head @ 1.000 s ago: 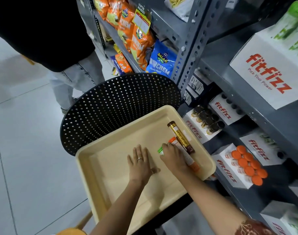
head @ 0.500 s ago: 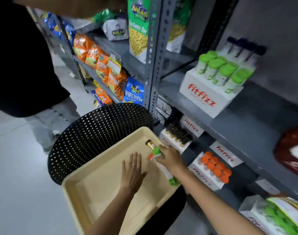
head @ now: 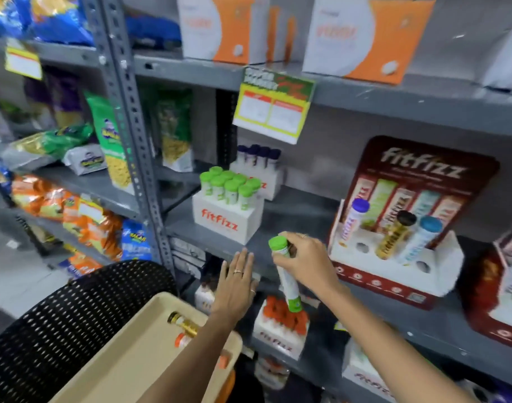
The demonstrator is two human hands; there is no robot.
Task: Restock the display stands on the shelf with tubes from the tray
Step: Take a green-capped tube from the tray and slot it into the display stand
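My right hand [head: 305, 263] grips a white tube with a green cap [head: 286, 274] near its top, holding it upright in front of the middle shelf edge. My left hand [head: 236, 283] hovers open beside it, fingers spread, holding nothing. The beige tray [head: 126, 365] rests on a black perforated chair at the bottom left, with a gold tube [head: 183, 322] and an orange-capped tube [head: 182, 340] partly hidden by my left forearm. A white fitfizz stand of green-capped tubes [head: 227, 212] sits on the shelf. The maroon fitfizz display stand [head: 400, 225] holds three tubes and has open holes.
A black perforated chair [head: 59, 318] carries the tray. A stand of orange-capped tubes [head: 281, 327] sits on the lower shelf, a dark-capped stand [head: 259, 167] behind the green one. Snack bags [head: 74, 210] fill the left bays. A grey upright post [head: 129, 117] divides them.
My right hand lifted the green-capped tube out of the tray up to the middle shelf. My left hand rose off the tray. The view tilted up toward the shelves.
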